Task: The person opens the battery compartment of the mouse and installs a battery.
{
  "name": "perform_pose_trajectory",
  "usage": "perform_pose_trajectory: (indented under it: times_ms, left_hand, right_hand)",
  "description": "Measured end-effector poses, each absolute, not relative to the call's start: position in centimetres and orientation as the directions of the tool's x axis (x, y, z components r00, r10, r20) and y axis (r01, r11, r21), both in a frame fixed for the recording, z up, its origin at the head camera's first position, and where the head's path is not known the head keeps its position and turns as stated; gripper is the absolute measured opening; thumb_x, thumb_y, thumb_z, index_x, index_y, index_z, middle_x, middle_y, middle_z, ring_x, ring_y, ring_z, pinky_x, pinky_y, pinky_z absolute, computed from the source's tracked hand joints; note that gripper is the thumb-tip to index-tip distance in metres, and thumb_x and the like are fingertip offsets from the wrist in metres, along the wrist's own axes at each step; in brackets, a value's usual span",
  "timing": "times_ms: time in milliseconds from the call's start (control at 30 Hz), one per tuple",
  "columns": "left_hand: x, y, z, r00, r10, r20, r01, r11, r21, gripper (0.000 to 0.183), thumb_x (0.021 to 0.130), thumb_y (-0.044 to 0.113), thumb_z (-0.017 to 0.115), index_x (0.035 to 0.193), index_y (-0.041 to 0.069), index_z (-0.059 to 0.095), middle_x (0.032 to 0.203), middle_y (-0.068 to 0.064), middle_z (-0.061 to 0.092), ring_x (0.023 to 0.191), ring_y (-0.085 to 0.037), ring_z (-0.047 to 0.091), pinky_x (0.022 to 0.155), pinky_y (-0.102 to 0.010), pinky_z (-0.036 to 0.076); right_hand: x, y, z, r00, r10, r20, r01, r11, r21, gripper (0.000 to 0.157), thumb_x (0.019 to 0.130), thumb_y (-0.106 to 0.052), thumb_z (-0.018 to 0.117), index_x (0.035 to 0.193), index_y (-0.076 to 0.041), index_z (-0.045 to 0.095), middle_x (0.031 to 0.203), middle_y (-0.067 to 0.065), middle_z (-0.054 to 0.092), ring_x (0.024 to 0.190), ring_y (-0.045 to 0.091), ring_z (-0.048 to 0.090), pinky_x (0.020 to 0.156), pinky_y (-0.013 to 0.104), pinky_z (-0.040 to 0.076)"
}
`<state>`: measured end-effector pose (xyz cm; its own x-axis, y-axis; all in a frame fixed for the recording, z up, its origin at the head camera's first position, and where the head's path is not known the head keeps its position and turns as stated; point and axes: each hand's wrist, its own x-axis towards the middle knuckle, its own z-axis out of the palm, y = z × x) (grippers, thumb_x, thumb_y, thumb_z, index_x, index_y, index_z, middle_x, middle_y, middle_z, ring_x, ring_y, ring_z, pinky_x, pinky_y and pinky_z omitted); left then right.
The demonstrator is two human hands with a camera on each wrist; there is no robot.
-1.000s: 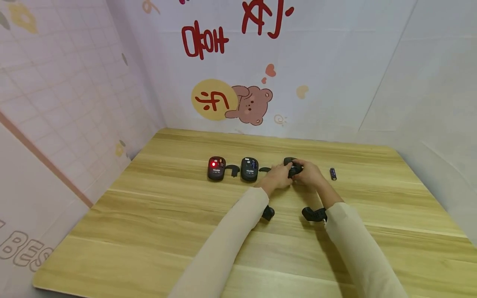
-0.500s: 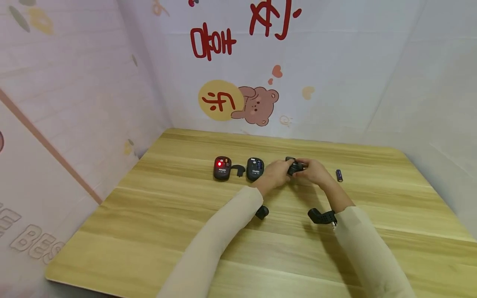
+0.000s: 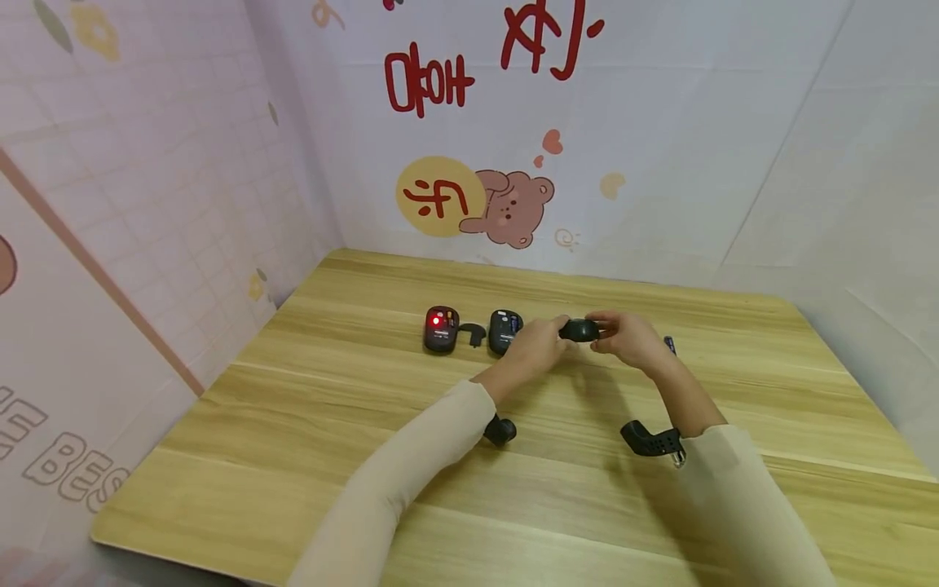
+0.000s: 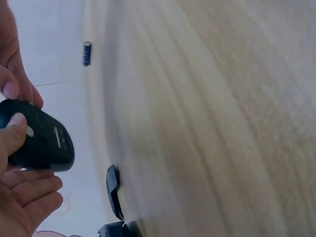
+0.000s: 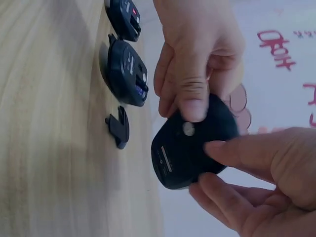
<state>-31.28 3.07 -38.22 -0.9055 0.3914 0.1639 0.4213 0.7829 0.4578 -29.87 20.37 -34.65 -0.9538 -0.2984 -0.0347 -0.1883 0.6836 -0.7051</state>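
The left hand (image 3: 533,350) and right hand (image 3: 629,338) both pinch a black mouse (image 3: 582,330) between them, above the surface (image 3: 557,489). Left of the left hand, which hides one corner, sits an open mouse (image 3: 503,331), then a loose cover (image 3: 475,333) and a red-lit mouse (image 3: 441,333). A second cover (image 5: 119,129) lies near the left hand. Right of the right hand, its wrist (image 3: 678,383) partly blocks a battery (image 3: 670,343).

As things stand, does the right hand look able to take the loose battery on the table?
Probably not at once: the battery seems near and uncovered, but the right hand is busy gripping the black mouse together with the left hand; it should release that first.
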Motion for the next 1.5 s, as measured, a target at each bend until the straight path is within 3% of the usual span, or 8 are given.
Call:
perform_pose_trajectory:
  times_ms: [200, 300, 500, 700, 767, 933, 1233, 1500]
  left_hand:
    - [-30.3, 1.9, -36.9, -0.908, 0.390, 0.155, 0.402, 0.702, 0.588, 0.056, 0.092, 0.040, 0.050, 0.140, 0.014, 0.041, 0.092, -0.008, 0.068, 0.053, -0.011, 0.055, 0.050, -0.021, 0.042]
    - [-29.9, 1.5, -36.2, -0.901, 0.393, 0.187, 0.419, 0.670, 0.613, 0.056, 0.092, 0.043, 0.045, 0.140, 0.013, 0.042, 0.092, -0.008, 0.068, 0.058, -0.011, 0.058, 0.054, -0.020, 0.045]
    - [-28.8, 0.8, -35.0, -0.878, 0.376, 0.297, 0.471, 0.565, 0.678, 0.054, 0.093, 0.047, 0.040, 0.128, 0.008, 0.053, 0.108, -0.007, 0.064, 0.088, -0.012, 0.063, 0.069, -0.021, 0.050]
    - [-27.6, -0.5, -32.7, -0.868, 0.423, 0.261, 0.442, 0.417, 0.794, 0.046, 0.094, 0.040, 0.048, 0.125, 0.008, 0.058, 0.093, -0.005, 0.068, 0.070, -0.011, 0.063, 0.059, -0.022, 0.051]
    - [-27.3, -1.1, -31.9, -0.867, 0.455, 0.205, 0.397, 0.380, 0.835, 0.044, 0.094, 0.036, 0.051, 0.127, 0.008, 0.057, 0.093, -0.005, 0.068, 0.070, -0.011, 0.064, 0.061, -0.024, 0.053]
    - [-26.8, -2.1, -31.0, -0.846, 0.519, 0.125, 0.321, 0.306, 0.896, 0.040, 0.093, 0.025, 0.057, 0.129, 0.008, 0.055, 0.101, -0.004, 0.068, 0.088, -0.009, 0.064, 0.077, -0.025, 0.052]
    - [-25.9, -2.6, -31.1, -0.838, 0.532, 0.120, 0.245, 0.172, 0.954, 0.040, 0.090, 0.011, 0.060, 0.129, 0.003, 0.054, 0.101, -0.009, 0.065, 0.087, -0.014, 0.065, 0.072, -0.026, 0.055]
    - [-25.0, -2.8, -30.6, -0.867, 0.491, 0.088, 0.183, 0.149, 0.972, 0.039, 0.090, 0.012, 0.061, 0.128, 0.004, 0.055, 0.095, -0.009, 0.067, 0.080, -0.017, 0.067, 0.069, -0.029, 0.056]
  right_hand:
    - [-28.7, 19.8, -33.7, -0.967, -0.246, 0.070, -0.236, 0.752, -0.615, 0.047, 0.089, -0.014, 0.062, 0.132, 0.001, 0.049, 0.112, 0.026, 0.059, 0.099, 0.038, 0.058, 0.073, 0.041, 0.052]
    - [-28.2, 19.6, -33.2, -0.966, -0.242, 0.095, -0.246, 0.730, -0.637, 0.045, 0.091, -0.017, 0.060, 0.131, 0.001, 0.050, 0.116, 0.026, 0.057, 0.104, 0.039, 0.056, 0.078, 0.046, 0.051]
    - [-26.8, 19.1, -32.2, -0.966, -0.227, 0.122, -0.246, 0.668, -0.702, 0.046, 0.094, -0.029, 0.054, 0.126, 0.004, 0.054, 0.117, 0.023, 0.058, 0.110, 0.038, 0.053, 0.089, 0.053, 0.045]
    - [-25.4, 18.5, -31.1, -0.962, -0.224, 0.154, -0.258, 0.580, -0.773, 0.050, 0.094, -0.036, 0.053, 0.123, 0.004, 0.056, 0.110, 0.023, 0.061, 0.102, 0.035, 0.059, 0.091, 0.053, 0.043]
    - [-25.1, 18.3, -30.9, -0.957, -0.235, 0.170, -0.276, 0.556, -0.784, 0.049, 0.093, -0.035, 0.054, 0.121, 0.005, 0.057, 0.109, 0.022, 0.062, 0.098, 0.034, 0.061, 0.090, 0.052, 0.045]
    - [-24.7, 18.2, -30.6, -0.953, -0.247, 0.173, -0.281, 0.520, -0.807, 0.047, 0.093, -0.034, 0.055, 0.119, 0.005, 0.059, 0.110, 0.022, 0.062, 0.094, 0.031, 0.064, 0.089, 0.048, 0.047]
    - [-23.9, 17.9, -30.2, -0.962, -0.226, 0.154, -0.245, 0.465, -0.851, 0.049, 0.092, -0.033, 0.057, 0.120, 0.008, 0.058, 0.112, 0.024, 0.060, 0.083, 0.019, 0.067, 0.076, 0.027, 0.054]
    - [-23.2, 17.5, -29.6, -0.971, -0.204, 0.128, -0.207, 0.432, -0.878, 0.046, 0.091, -0.030, 0.059, 0.117, 0.008, 0.059, 0.110, 0.025, 0.060, 0.076, 0.015, 0.067, 0.076, 0.027, 0.054]
